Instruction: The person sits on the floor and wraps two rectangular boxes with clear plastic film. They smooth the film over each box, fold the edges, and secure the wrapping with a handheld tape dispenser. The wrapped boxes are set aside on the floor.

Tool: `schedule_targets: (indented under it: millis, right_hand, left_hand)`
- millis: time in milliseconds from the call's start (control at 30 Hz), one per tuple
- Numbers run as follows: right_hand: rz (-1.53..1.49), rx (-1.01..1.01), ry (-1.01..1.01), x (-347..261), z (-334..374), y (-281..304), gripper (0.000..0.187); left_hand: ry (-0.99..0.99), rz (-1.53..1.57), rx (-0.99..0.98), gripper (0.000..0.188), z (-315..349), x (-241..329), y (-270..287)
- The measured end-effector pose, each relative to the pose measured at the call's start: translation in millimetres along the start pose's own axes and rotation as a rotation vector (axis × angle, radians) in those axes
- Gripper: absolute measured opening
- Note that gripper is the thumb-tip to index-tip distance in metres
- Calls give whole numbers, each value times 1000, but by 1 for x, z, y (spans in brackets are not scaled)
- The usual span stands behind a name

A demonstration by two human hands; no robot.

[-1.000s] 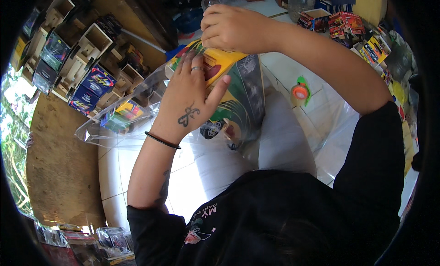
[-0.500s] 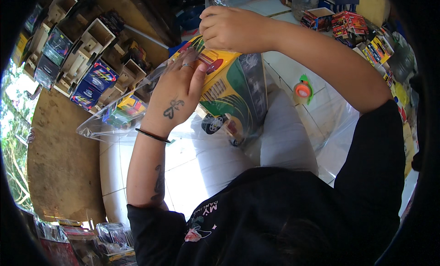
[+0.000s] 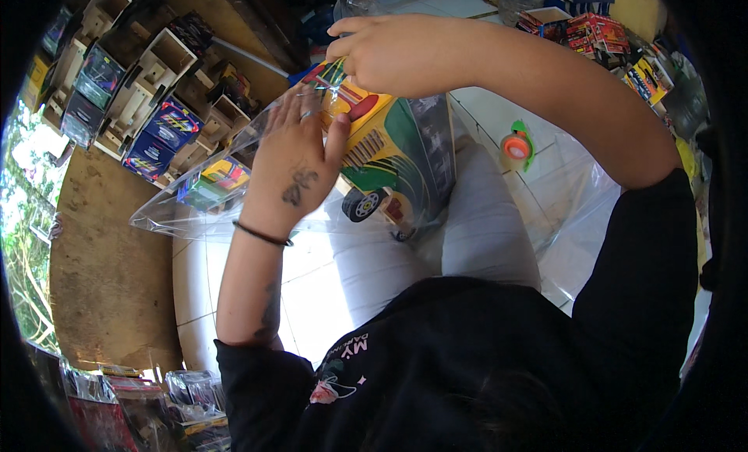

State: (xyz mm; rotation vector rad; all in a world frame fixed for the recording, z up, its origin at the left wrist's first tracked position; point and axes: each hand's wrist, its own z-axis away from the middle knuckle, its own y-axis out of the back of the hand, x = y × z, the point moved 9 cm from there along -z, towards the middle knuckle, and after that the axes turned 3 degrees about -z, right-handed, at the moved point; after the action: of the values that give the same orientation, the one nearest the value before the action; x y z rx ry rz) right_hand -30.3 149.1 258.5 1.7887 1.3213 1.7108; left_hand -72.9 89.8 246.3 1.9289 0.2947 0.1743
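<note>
A painted toy truck in green and yellow, with black wheels, rests across my lap. Clear plastic wrap surrounds it and spreads out to the left. My left hand lies flat over the truck's yellow front part, fingers stretched and thumb apart, pressing on the film. At the truck's far end my right hand reaches across with bent fingers that seem to pinch the plastic; its fingertips are partly hidden.
A green tape dispenser with an orange roll lies on the tiled floor to the right, near loose plastic sheet. Wooden toy trucks are stacked at the left. More toys and packages crowd the far right.
My right hand has shifted slightly toward me and to the left, its fingers spreading a little. My left hand stays on the truck, nearly unmoved.
</note>
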Motion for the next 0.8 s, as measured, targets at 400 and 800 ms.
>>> schedule_targets:
  millis: [400, 800]
  right_hand:
    - [-47, 132, -14, 2, 17, -1, 12]
    - [-182, 570, -305, 31, 80, 9, 21]
  left_hand:
    - [-204, -165, 341, 35, 17, 38, 0]
    - [-184, -26, 330, 31, 25, 22, 4]
